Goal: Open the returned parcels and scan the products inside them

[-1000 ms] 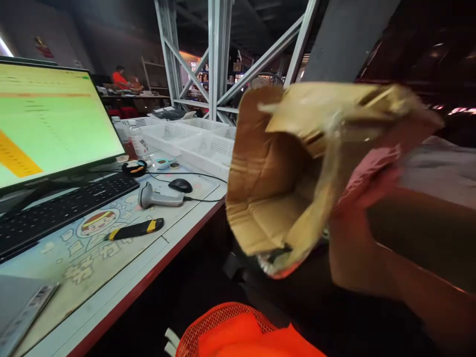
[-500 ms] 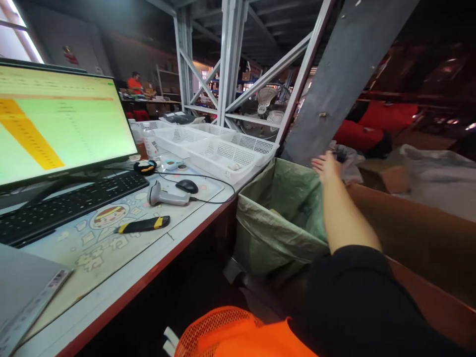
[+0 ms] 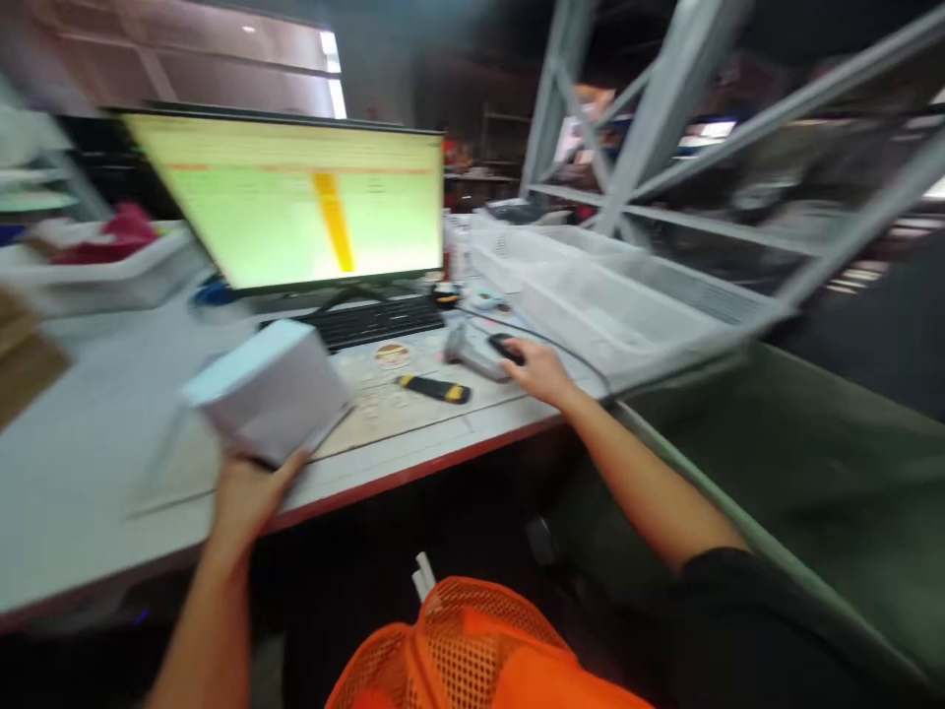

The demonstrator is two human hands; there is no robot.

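Note:
My left hand grips the near lower edge of a white box, its thumb and fingers spread along that edge. The box is tilted above the front of the desk and blurred by motion. My right hand is closed on a black computer mouse, with its fingertips against the near side. Just left of that hand lies a grey barcode scanner. A black and yellow utility knife rests on the printed desk mat, between the two hands.
A lit monitor stands behind a black keyboard. White plastic baskets line the right side of the desk. A green-lined bin is at the far right. At left are a white tray and some brown cardboard.
The view has swung left. My right hand has moved from above the green-lined bin to the mouse. My left hand has come into view, holding the white box.

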